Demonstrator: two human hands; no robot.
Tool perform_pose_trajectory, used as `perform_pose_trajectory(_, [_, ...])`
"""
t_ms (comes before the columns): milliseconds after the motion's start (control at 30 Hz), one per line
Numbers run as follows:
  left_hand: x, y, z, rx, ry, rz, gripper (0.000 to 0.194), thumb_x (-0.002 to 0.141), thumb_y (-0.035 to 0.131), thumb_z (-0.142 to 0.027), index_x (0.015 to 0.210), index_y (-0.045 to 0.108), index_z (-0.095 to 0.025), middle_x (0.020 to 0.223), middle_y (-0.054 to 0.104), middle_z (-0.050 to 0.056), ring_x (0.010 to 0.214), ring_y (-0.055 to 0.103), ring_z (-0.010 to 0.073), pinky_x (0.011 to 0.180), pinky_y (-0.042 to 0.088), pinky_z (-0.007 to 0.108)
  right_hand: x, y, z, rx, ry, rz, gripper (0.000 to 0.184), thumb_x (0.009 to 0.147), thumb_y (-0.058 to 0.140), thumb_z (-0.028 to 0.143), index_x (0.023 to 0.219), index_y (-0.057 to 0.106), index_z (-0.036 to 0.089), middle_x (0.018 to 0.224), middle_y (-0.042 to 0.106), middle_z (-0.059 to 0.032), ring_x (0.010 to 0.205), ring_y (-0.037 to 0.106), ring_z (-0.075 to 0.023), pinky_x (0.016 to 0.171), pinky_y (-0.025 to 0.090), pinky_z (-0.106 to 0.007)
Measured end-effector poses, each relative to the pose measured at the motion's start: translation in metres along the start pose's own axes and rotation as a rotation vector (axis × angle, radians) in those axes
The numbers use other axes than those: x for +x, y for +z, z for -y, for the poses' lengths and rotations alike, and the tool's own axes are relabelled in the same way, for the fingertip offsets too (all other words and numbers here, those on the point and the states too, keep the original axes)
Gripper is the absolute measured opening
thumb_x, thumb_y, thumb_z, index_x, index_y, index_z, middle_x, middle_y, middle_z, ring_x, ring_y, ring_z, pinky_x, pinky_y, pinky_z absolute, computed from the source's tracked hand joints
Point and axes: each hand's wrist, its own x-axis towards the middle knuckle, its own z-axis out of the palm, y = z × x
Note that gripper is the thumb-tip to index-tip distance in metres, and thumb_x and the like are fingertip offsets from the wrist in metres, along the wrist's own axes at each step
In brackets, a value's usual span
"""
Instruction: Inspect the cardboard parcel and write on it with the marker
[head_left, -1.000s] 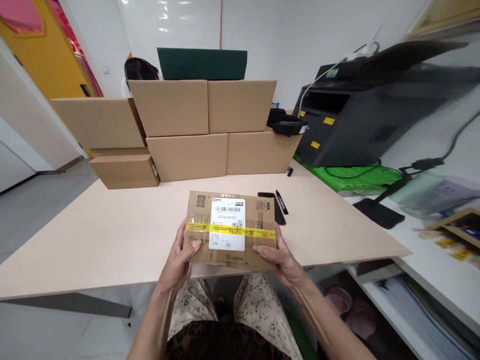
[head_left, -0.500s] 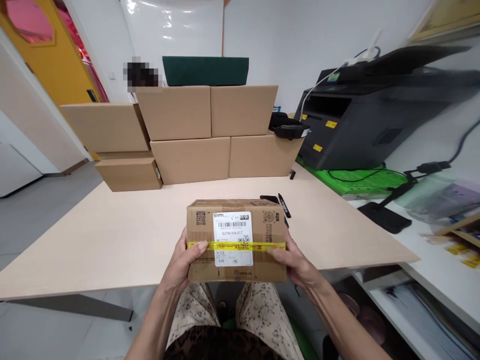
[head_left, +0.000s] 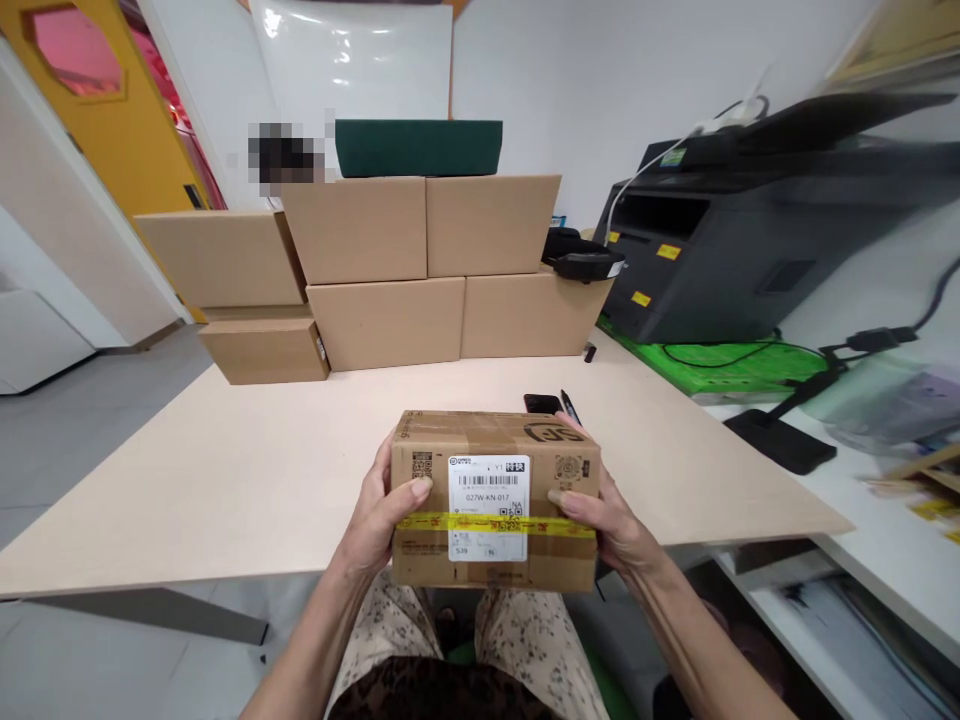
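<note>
While both hands grip it from either side, the small parcel [head_left: 495,500] hangs just above the near edge of the table [head_left: 225,480], over the person's lap. The left hand [head_left: 382,520] is wrapped round the parcel's left end, thumb lying across the front face beside the label, fingers hidden behind. The right hand [head_left: 611,520] does the same on the right end, thumb pressed on the front near the yellow tape [head_left: 555,525], fingertips curling over the far top corner. Both hands are closed firmly on the cardboard, neither one loose.

The parcel is tilted so its labelled face looks up at the person; a white shipping label [head_left: 488,507] with a barcode sits in the middle, and the yellow tape runs across it from side to side. Brown tape covers the top.

Just behind the parcel, on the table, lie a black phone [head_left: 541,403] and a black pen [head_left: 571,408], side by side and partly hidden by the box. Further back a stack of plain cardboard boxes [head_left: 420,270] stands along the far edge, two rows high, with a dark green box [head_left: 418,148] on top and a flatter pair of cartons to the left. A black tape dispenser [head_left: 581,260] rests on the right end of the stack. To the right, on a neighbouring desk, sits a large black printer [head_left: 750,240] on a green mat [head_left: 720,365]. Another person's head, blurred, shows behind the boxes.
</note>
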Motion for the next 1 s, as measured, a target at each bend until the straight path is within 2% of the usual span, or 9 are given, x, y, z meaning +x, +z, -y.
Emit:
perform_pose_trajectory(167, [0.000, -0.004, 0.002, 0.072, 0.010, 0.025, 0.102, 0.069, 0.087, -0.041, 0.155, 0.036, -0.025, 0.156, 0.049, 0.013, 0.142, 0.047, 0.0396, 0.112, 0.045, 0.048, 0.003, -0.002, 0.000, 0.003, -0.079, -0.011, 0.100, 0.063, 0.088, 0.039, 0.149, 0.037, 0.037, 0.144, 0.057, -0.0063, 0.126, 0.060, -0.0356, 0.108, 0.046, -0.054])
perform_pose_trajectory(300, [0.002, -0.004, -0.001, 0.073, 0.095, 0.033, 0.110, 0.063, 0.089, -0.042, 0.157, 0.033, -0.025, 0.163, 0.041, 0.012, 0.149, 0.036, 0.0399, 0.120, 0.036, 0.049, 0.003, -0.010, -0.001, -0.081, -0.151, 0.068, 0.106, 0.063, 0.088, 0.044, 0.152, 0.031, 0.038, 0.150, 0.052, -0.0069, 0.136, 0.052, -0.0377, 0.111, 0.044, -0.055])
perform_pose_trajectory(400, [0.000, 0.000, -0.008, 0.115, 0.135, 0.026, 0.105, 0.064, 0.088, -0.039, 0.155, 0.037, -0.022, 0.158, 0.048, 0.013, 0.147, 0.040, 0.0408, 0.121, 0.034, 0.050, 0.005, -0.020, 0.010, -0.289, -0.163, 0.162, 0.107, 0.070, 0.085, 0.047, 0.157, 0.023, 0.038, 0.161, 0.039, -0.0070, 0.149, 0.036, -0.0364, 0.118, 0.035, -0.055])
perform_pose_trajectory(500, [-0.002, 0.003, -0.016, 0.194, 0.135, 0.002, 0.105, 0.063, 0.089, -0.038, 0.155, 0.040, -0.023, 0.157, 0.049, 0.013, 0.146, 0.041, 0.0408, 0.120, 0.036, 0.048, 0.009, -0.021, 0.038, -0.581, -0.243, 0.229, 0.098, 0.079, 0.079, 0.049, 0.159, 0.023, 0.037, 0.168, 0.027, -0.0050, 0.156, 0.021, -0.0347, 0.125, 0.023, -0.055])
perform_pose_trajectory(600, [-0.002, 0.004, -0.019, 0.282, 0.166, 0.014, 0.107, 0.062, 0.090, -0.039, 0.155, 0.040, -0.023, 0.159, 0.045, 0.013, 0.147, 0.038, 0.0411, 0.120, 0.035, 0.049, 0.017, -0.004, 0.071, -0.936, -0.283, 0.382, 0.094, 0.079, 0.079, 0.051, 0.159, 0.032, 0.033, 0.165, 0.034, -0.0089, 0.152, 0.028, -0.0401, 0.124, 0.022, -0.059])
perform_pose_trajectory(667, [-0.001, 0.005, -0.019, 0.392, 0.211, 0.054, 0.107, 0.062, 0.091, -0.038, 0.156, 0.041, -0.023, 0.161, 0.042, 0.013, 0.149, 0.035, 0.0409, 0.122, 0.030, 0.051, 0.022, 0.015, 0.085, -1.144, -0.271, 0.541, 0.100, 0.073, 0.084, 0.054, 0.158, 0.037, 0.030, 0.163, 0.036, -0.0131, 0.150, 0.028, -0.0456, 0.122, 0.022, -0.066])
perform_pose_trajectory(733, [0.000, 0.007, -0.019, 0.494, 0.263, 0.106, 0.106, 0.061, 0.091, -0.039, 0.155, 0.043, -0.024, 0.160, 0.041, 0.013, 0.149, 0.033, 0.0412, 0.124, 0.025, 0.053, 0.026, 0.033, 0.089, -1.222, -0.263, 0.624, 0.111, 0.067, 0.087, 0.054, 0.160, 0.033, 0.027, 0.163, 0.035, -0.0160, 0.149, 0.028, -0.0477, 0.119, 0.026, -0.068])
perform_pose_trajectory(867, [-0.002, 0.007, -0.020, 0.565, 0.323, 0.161, 0.105, 0.062, 0.090, -0.045, 0.155, 0.044, -0.027, 0.157, 0.042, 0.011, 0.146, 0.035, 0.0419, 0.123, 0.026, 0.055, 0.022, 0.051, 0.080, -1.234, -0.287, 0.594, 0.118, 0.063, 0.088, 0.042, 0.162, 0.026, 0.027, 0.156, 0.040, -0.0170, 0.143, 0.038, -0.0433, 0.116, 0.034, -0.065])
perform_pose_trajectory(1000, [-0.005, 0.003, -0.018, 0.564, 0.344, 0.164, 0.107, 0.062, 0.090, -0.047, 0.156, 0.042, -0.028, 0.156, 0.043, 0.011, 0.146, 0.036, 0.0424, 0.122, 0.027, 0.055, 0.013, 0.045, 0.071, -1.240, -0.379, 0.556, 0.107, 0.069, 0.087, 0.046, 0.160, 0.033, 0.032, 0.157, 0.037, -0.0170, 0.146, 0.034, -0.0433, 0.115, 0.033, -0.066])
